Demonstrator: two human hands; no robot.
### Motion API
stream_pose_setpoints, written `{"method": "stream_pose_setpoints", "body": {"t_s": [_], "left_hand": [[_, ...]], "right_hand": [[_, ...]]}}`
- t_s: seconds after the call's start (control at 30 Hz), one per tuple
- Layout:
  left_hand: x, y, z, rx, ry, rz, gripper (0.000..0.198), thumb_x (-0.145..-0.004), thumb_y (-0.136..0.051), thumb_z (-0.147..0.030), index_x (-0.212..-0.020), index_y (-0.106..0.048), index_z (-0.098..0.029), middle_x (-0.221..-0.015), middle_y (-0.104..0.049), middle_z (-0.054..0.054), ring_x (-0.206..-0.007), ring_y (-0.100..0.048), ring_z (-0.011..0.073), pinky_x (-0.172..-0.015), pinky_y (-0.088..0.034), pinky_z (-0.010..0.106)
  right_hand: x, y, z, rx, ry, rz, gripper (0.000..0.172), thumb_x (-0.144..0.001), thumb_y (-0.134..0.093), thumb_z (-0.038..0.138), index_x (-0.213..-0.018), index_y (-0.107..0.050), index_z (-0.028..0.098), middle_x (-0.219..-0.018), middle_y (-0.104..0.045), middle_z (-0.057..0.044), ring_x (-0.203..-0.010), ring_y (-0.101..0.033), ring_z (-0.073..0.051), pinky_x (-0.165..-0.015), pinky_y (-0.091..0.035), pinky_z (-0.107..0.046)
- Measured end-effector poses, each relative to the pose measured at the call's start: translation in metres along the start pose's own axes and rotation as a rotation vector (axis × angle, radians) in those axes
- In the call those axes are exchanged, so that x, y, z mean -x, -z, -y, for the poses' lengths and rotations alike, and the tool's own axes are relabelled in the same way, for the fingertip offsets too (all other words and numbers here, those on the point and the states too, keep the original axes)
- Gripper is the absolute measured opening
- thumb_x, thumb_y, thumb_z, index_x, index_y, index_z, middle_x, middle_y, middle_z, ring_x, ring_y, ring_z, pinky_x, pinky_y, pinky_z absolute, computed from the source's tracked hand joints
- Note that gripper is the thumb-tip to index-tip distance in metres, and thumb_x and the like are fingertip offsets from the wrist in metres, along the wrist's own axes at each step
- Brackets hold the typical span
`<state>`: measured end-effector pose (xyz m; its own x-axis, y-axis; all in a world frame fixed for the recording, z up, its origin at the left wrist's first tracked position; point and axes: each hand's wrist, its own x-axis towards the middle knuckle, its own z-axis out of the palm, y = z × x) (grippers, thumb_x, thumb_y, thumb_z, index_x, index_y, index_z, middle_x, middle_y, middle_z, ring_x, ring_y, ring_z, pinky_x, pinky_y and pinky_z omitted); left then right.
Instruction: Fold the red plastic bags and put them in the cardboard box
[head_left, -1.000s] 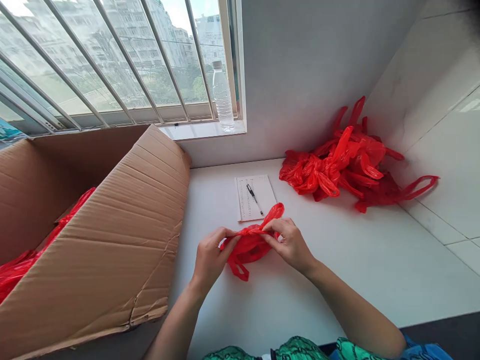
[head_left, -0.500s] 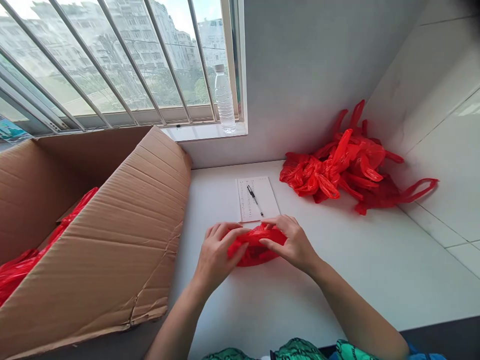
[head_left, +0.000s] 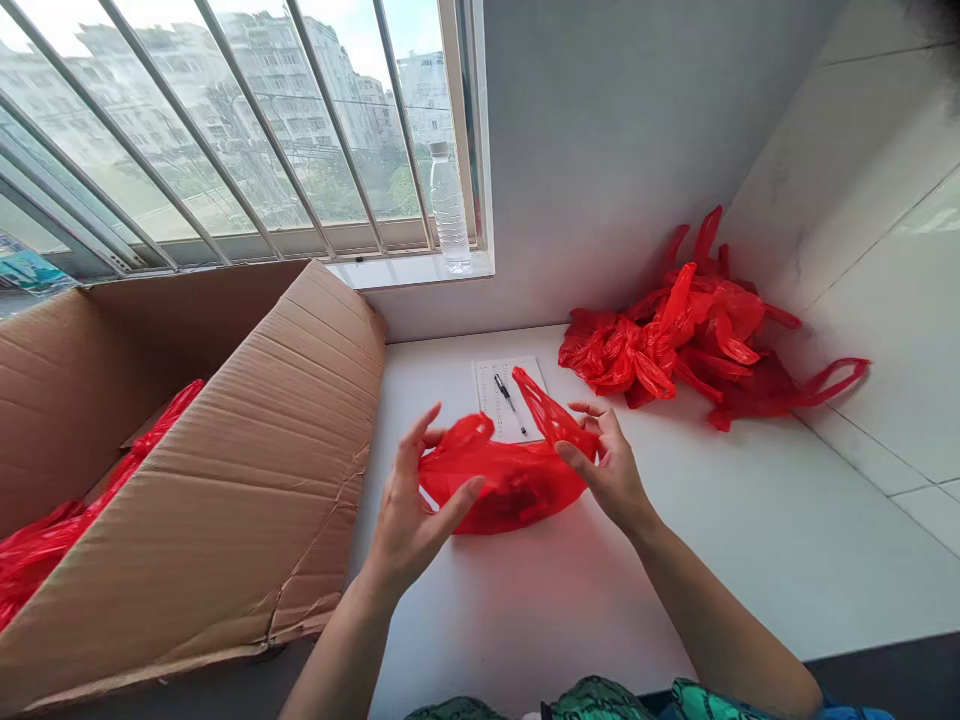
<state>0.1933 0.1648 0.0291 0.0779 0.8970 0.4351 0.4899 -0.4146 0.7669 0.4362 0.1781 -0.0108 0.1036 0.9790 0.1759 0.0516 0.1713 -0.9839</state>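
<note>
A red plastic carrier bag [head_left: 517, 485] sits on the white table between my hands, with its two handle loops standing up. A darker shape shows through its front, too unclear to name. My left hand [head_left: 412, 490] is at the bag's left side, thumb stretched across the front and fingers spread wide, so it is open. At the right side, my right hand [head_left: 611, 465] has its thumb and fingers closed on the plastic below the right handle. Part of the right fingers is hidden behind the bag.
Behind the bag lies a sheet of paper [head_left: 489, 395] with a pen [head_left: 510, 402] on it. Red bags [head_left: 675, 340] are heaped at the back right. A large cardboard box [head_left: 225, 480] with red plastic inside stands left. A water bottle [head_left: 450, 215] is on the windowsill.
My hands have moved apart, and the bunched red bag has spread wider, its handles now standing up. My left hand has opened away from the plastic.
</note>
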Motion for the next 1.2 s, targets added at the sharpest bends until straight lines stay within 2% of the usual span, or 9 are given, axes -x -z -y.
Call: {"method": "stream_pose_setpoints", "body": {"t_s": [0.13, 0.33, 0.53, 0.67, 0.77, 0.87, 1.03, 1.1, 1.2], "left_hand": [[0.0, 0.008, -0.009, -0.046, -0.197, 0.038, 0.009, -0.093, -0.056, -0.024, -0.093, -0.066, -0.023, -0.084, -0.063, 0.002, -0.083, -0.059, 0.0174, -0.097, -0.044, 0.04], [0.006, 0.026, -0.004, 0.236, -0.205, 0.334, 0.03, -0.099, -0.034, -0.034, -0.089, -0.059, -0.021, -0.101, -0.066, 0.005, -0.092, -0.062, 0.0207, -0.107, -0.038, 0.048], [0.008, 0.015, -0.01, -0.309, -0.358, 0.451, 0.026, -0.095, -0.048, -0.041, -0.083, -0.055, -0.019, -0.064, -0.06, -0.003, -0.056, -0.053, 0.0136, -0.106, -0.036, 0.048], [0.012, -0.002, -0.002, -0.587, -0.266, 0.555, 0.04, -0.098, -0.04, -0.054, -0.106, -0.065, -0.025, -0.073, -0.069, 0.0, -0.07, -0.065, 0.0204, -0.1, -0.037, 0.054], [0.017, -0.012, 0.005, -0.696, -0.227, 0.528, 0.048, -0.1, -0.034, -0.052, -0.084, -0.072, -0.028, -0.078, -0.068, 0.0, -0.076, -0.066, 0.0185, -0.108, -0.029, 0.057], [0.021, -0.018, 0.006, -0.708, -0.24, 0.41, 0.044, -0.101, -0.037, -0.048, -0.085, -0.072, -0.027, -0.095, -0.068, 0.0, -0.08, -0.067, 0.0148, -0.119, -0.005, 0.059], [0.027, -0.023, -0.001, -0.646, -0.352, 0.345, 0.038, -0.094, -0.047, -0.056, -0.1, -0.071, -0.027, -0.127, -0.062, 0.007, -0.114, -0.062, 0.0249, -0.118, 0.006, 0.062], [0.029, -0.024, -0.004, -0.643, -0.382, 0.333, 0.038, -0.094, -0.047, -0.057, -0.108, -0.069, -0.029, -0.132, -0.06, 0.009, -0.118, -0.06, 0.0264, -0.117, 0.006, 0.064], [0.031, -0.024, -0.005, -0.65, -0.41, 0.307, 0.039, -0.095, -0.046, -0.055, -0.117, -0.066, -0.031, -0.137, -0.057, 0.01, -0.12, -0.059, 0.0262, -0.116, 0.009, 0.065]], "right_hand": [[-0.003, 0.007, 0.004, -0.024, -0.018, -0.057, 0.025, -0.08, -0.071, 0.044, -0.081, -0.062, 0.021, -0.072, -0.058, 0.002, -0.068, -0.054, -0.014, -0.064, -0.045, -0.025], [-0.025, 0.033, -0.005, -0.724, -0.366, 0.012, 0.016, -0.078, -0.071, 0.027, -0.092, -0.065, 0.023, -0.088, -0.068, 0.004, -0.074, -0.061, -0.011, -0.067, -0.049, -0.022], [-0.027, 0.046, -0.006, -0.891, -0.475, 0.105, 0.036, -0.072, -0.064, 0.01, -0.105, -0.064, 0.024, -0.088, -0.07, 0.004, -0.074, -0.064, -0.01, -0.069, -0.052, -0.021], [-0.018, 0.051, -0.009, -0.865, -0.562, 0.067, 0.04, -0.074, -0.061, 0.011, -0.111, -0.059, 0.027, -0.082, -0.065, 0.006, -0.066, -0.06, -0.009, -0.065, -0.051, -0.022], [-0.01, 0.054, -0.016, -0.748, -0.572, 0.069, 0.028, -0.084, -0.058, 0.028, -0.112, -0.058, 0.026, -0.071, -0.055, 0.006, -0.057, -0.053, -0.009, -0.057, -0.048, -0.021], [-0.001, 0.055, -0.014, -0.313, -0.376, -0.003, 0.031, -0.089, -0.054, 0.044, -0.115, -0.056, 0.027, -0.084, -0.057, 0.002, -0.068, -0.056, -0.013, -0.062, -0.05, -0.026], [0.026, 0.036, 0.022, 0.52, 0.509, -0.268, 0.028, -0.087, -0.063, 0.028, -0.114, -0.056, 0.024, -0.12, -0.055, -0.009, -0.112, -0.055, -0.024, -0.093, -0.048, -0.042], [0.034, 0.021, 0.034, 0.61, 0.765, -0.048, 0.025, -0.089, -0.059, 0.02, -0.114, -0.056, 0.024, -0.11, -0.061, -0.007, -0.105, -0.059, -0.022, -0.089, -0.049, -0.038], [0.035, 0.0, 0.031, 0.83, 0.742, 0.386, 0.013, -0.095, -0.049, 0.018, -0.102, -0.059, 0.021, -0.087, -0.067, -0.003, -0.08, -0.063, -0.017, -0.069, -0.047, -0.029]]}}
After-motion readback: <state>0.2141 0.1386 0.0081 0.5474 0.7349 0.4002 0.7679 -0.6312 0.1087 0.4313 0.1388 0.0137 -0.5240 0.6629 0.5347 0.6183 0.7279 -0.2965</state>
